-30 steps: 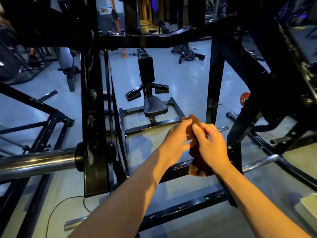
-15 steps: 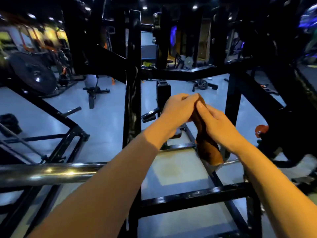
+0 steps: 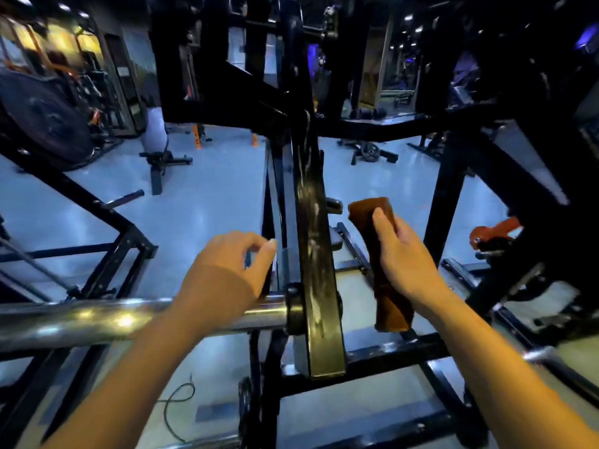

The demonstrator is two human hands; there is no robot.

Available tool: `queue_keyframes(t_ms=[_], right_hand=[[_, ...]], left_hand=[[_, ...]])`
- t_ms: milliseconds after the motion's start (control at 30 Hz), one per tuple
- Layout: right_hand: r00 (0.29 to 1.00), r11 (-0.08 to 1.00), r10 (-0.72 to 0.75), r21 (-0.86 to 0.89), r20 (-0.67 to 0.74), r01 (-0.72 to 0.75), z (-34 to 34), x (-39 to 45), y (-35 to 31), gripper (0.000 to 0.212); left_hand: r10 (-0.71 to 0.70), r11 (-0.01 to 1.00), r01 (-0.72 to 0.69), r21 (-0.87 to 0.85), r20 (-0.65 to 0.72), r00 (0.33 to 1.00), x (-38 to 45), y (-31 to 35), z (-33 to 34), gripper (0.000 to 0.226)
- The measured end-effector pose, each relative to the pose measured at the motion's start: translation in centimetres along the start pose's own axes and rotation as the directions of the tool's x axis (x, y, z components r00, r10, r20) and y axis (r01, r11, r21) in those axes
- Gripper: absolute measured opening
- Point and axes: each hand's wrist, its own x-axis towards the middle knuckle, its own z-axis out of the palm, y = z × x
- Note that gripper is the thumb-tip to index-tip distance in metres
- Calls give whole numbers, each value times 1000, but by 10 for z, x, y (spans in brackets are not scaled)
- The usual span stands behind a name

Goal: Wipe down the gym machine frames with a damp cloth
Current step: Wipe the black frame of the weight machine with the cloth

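two bare hands reach forward in a dim gym, seen from a head-worn camera looking down. the right hand [image 3: 402, 254] grasps a folded brown cloth [image 3: 379, 264], its fingers [image 3: 381, 222] curled over the upper part. the cloth is held in the air just to the right of a black upright bar [image 3: 311, 241] of the machine frame, apart from it and not touching any metal. the left hand [image 3: 227, 270] hovers left of that bar, above a shiny steel bar [image 3: 97, 319] that runs sideways; its fingers are loosely curled and grasp nothing.

the cloth is folded into a long narrow strip. its long axis runs close to vertical, leaning slightly, with the top end pointing up and away from the person and the lower end hanging below the wrist.

as a judgement, the wiping looks to be at an early or in-between stage: the cloth is ready in hand but rests on no surface. the upright bar shows pale streaks, though whether these are moisture or reflections cannot be told. the many other black frame members all around appear left to wipe.
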Motion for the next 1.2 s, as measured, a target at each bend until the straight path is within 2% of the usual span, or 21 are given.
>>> queue_keyframes(t_ms=[67,133,200,300,433,533,733,867,1033,1200], right_hand=[[999,998,45,-38,-22,-46,14,-13,-3,46],[994,993,83,-73,-73,-88,26,-28,-5,40],[987,993,81,-73,-136,-92,33,-48,-7,35],[966,995,9,-90,-258,-33,39,-85,-8,27],[931,978,-112,-202,-348,42,50,-123,-15,8],[903,938,-172,-345,-394,28,58,-139,-16,28],[867,914,-206,-406,-453,5,76,-158,-25,34],[880,838,-301,-541,-367,61,103,-181,-14,44],[856,878,-221,-478,-467,-34,104,-153,-10,45],[873,810,-355,-576,-333,110,105,-171,-3,49]], left_hand=[[-48,981,15,196,162,986,-12,-10,0,58],[-59,927,-47,371,270,961,-15,-11,-2,59],[6,873,-138,468,274,962,-20,-13,1,55],[224,771,-318,552,232,946,-27,-13,4,47],[209,799,-300,521,227,951,-27,-19,11,61],[222,796,-294,529,196,955,-26,-18,12,62],[250,785,-316,533,195,949,-30,-19,13,65],[292,762,-346,547,186,938,-31,-23,13,62],[296,787,-341,514,169,940,-32,-24,16,59],[282,802,-315,508,143,949,-32,-27,16,60]])
